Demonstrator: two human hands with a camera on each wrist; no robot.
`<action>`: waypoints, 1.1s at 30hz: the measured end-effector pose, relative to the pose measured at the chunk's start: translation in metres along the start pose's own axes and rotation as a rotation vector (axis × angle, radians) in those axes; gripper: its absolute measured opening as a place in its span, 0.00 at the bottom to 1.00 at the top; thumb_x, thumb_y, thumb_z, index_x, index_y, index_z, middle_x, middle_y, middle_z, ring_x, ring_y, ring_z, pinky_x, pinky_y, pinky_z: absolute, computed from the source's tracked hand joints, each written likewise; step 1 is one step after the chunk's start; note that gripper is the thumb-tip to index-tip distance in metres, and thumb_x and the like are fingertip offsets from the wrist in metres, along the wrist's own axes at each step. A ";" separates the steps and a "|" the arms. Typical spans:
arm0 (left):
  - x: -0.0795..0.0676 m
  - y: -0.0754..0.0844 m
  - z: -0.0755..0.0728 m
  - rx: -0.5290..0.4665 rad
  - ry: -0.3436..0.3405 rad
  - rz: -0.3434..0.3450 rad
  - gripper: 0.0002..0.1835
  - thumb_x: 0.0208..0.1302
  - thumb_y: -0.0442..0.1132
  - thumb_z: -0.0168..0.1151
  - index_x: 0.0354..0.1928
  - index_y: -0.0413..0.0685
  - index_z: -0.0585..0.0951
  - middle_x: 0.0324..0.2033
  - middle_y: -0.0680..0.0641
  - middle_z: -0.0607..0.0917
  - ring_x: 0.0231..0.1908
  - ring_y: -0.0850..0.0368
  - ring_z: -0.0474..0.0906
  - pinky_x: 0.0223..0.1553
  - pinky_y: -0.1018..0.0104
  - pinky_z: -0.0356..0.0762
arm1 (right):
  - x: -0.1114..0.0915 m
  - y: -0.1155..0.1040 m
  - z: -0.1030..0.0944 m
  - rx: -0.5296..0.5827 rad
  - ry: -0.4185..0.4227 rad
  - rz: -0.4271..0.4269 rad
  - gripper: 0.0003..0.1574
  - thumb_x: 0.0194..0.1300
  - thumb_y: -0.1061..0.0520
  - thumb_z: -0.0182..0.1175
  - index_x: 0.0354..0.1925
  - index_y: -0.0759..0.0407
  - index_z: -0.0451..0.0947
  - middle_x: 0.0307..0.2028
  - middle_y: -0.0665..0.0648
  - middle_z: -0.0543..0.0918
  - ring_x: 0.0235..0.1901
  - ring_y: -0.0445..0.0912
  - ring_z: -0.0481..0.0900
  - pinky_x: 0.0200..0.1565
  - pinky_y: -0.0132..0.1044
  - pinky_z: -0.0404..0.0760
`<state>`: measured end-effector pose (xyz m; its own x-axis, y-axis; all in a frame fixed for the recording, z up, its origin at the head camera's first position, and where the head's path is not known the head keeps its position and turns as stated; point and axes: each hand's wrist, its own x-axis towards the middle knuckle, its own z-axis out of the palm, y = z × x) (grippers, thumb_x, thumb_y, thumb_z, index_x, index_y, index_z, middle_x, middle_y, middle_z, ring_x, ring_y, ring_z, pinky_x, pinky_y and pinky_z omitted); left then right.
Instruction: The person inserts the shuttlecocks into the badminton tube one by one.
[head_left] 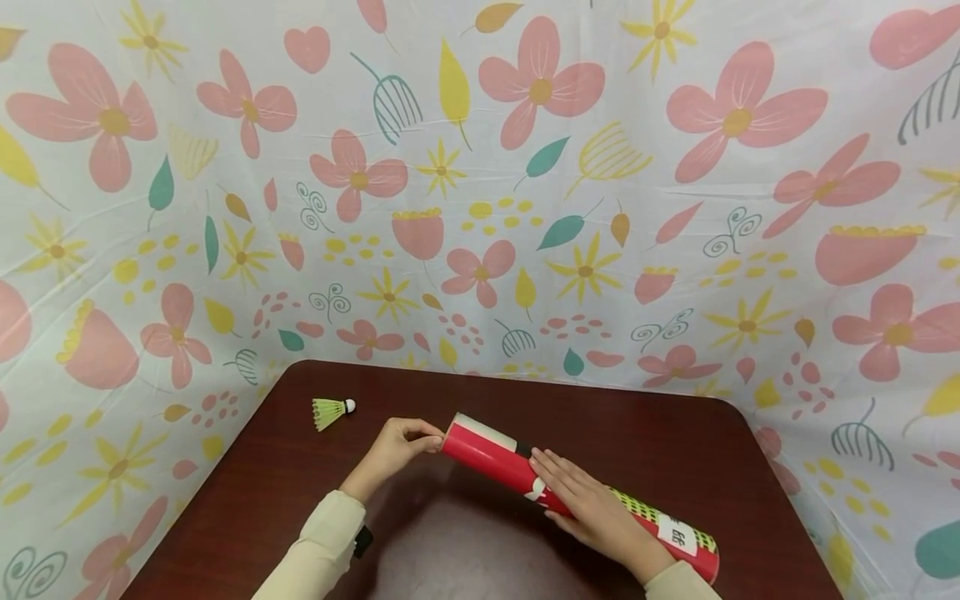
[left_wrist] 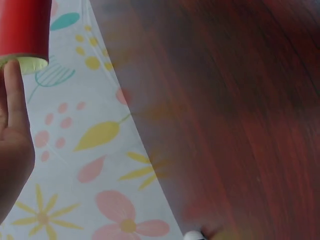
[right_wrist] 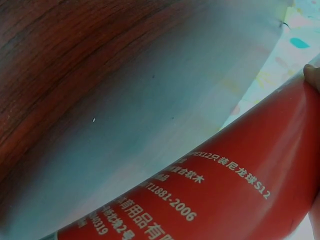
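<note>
A red shuttlecock tube (head_left: pixel 491 454) slants over the table, its upper end toward the left. My right hand (head_left: pixel 592 508) holds it round the middle, fingers over the top and thumb on the near side. White print shows on the red tube (right_wrist: pixel 240 170) in the right wrist view. My left hand (head_left: pixel 405 446) is at the tube's open left end, fingertips right at the mouth. In the left wrist view, fingers (left_wrist: pixel 17 95) reach up to the rim, where pale yellow-green shows inside; I cannot tell whether they pinch anything there.
A yellow-green shuttlecock (head_left: pixel 330 411) with a white cork lies at the table's back left. The dark reddish-brown table (head_left: pixel 600 408) has rounded back corners. A white cloth printed with flowers (head_left: pixel 480 208) hangs behind it and along both sides.
</note>
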<state>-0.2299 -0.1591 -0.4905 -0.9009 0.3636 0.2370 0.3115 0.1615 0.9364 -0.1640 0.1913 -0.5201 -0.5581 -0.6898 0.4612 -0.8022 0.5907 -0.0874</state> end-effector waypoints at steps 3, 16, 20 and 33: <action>0.000 -0.014 -0.005 -0.004 0.006 0.029 0.09 0.60 0.29 0.64 0.39 0.28 0.84 0.33 0.33 0.85 0.33 0.43 0.85 0.38 0.47 0.81 | -0.001 0.000 -0.001 -0.007 -0.012 0.018 0.46 0.69 0.32 0.41 0.73 0.57 0.56 0.72 0.55 0.60 0.69 0.50 0.61 0.68 0.26 0.44; -0.011 -0.034 -0.037 0.188 0.453 -0.142 0.09 0.63 0.31 0.64 0.45 0.40 0.85 0.41 0.39 0.86 0.42 0.46 0.83 0.39 0.65 0.81 | 0.001 0.002 -0.002 -0.017 0.015 -0.006 0.45 0.70 0.34 0.44 0.73 0.59 0.57 0.71 0.57 0.62 0.68 0.52 0.62 0.68 0.27 0.45; -0.015 -0.041 -0.051 0.275 0.603 -0.151 0.09 0.62 0.30 0.64 0.44 0.37 0.84 0.41 0.38 0.86 0.42 0.44 0.82 0.35 0.73 0.77 | 0.000 0.002 -0.003 -0.022 0.013 -0.003 0.44 0.70 0.34 0.43 0.72 0.59 0.57 0.71 0.57 0.62 0.68 0.52 0.63 0.68 0.28 0.45; -0.024 -0.055 -0.098 0.351 0.957 -0.249 0.11 0.65 0.29 0.60 0.47 0.32 0.82 0.41 0.32 0.84 0.42 0.39 0.80 0.29 0.82 0.66 | -0.004 0.004 -0.003 -0.011 -0.015 0.040 0.47 0.68 0.31 0.37 0.73 0.58 0.56 0.72 0.56 0.60 0.69 0.50 0.60 0.68 0.25 0.42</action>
<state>-0.2547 -0.2669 -0.5229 -0.7666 -0.5695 0.2967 0.0165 0.4445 0.8956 -0.1649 0.1975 -0.5194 -0.5927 -0.6720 0.4440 -0.7770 0.6222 -0.0955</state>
